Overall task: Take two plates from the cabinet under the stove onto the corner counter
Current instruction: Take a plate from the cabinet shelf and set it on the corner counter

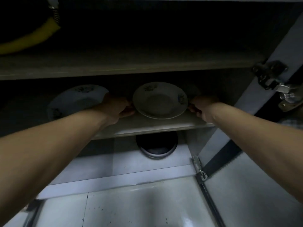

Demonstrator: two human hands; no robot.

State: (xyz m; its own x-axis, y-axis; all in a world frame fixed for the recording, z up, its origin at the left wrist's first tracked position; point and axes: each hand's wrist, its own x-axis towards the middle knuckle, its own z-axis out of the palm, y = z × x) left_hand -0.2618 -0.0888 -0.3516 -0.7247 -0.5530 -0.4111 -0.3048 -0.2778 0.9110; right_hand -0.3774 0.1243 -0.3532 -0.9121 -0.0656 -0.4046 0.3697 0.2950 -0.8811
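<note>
The left hand and right hand are clamped on opposite rims of the plate, shelf beneath; a second plate is seen left.

The slot between the middle shelf and the upper shelf is low, leaving little headroom over the plate, and the left hand and right hand fill the gaps at either side of its rim. A second plate blocks the shelf further left, just beside the left hand, while the open door's hinge juts in at the right. Below, a dark pot takes up the middle of the cabinet floor.
</note>
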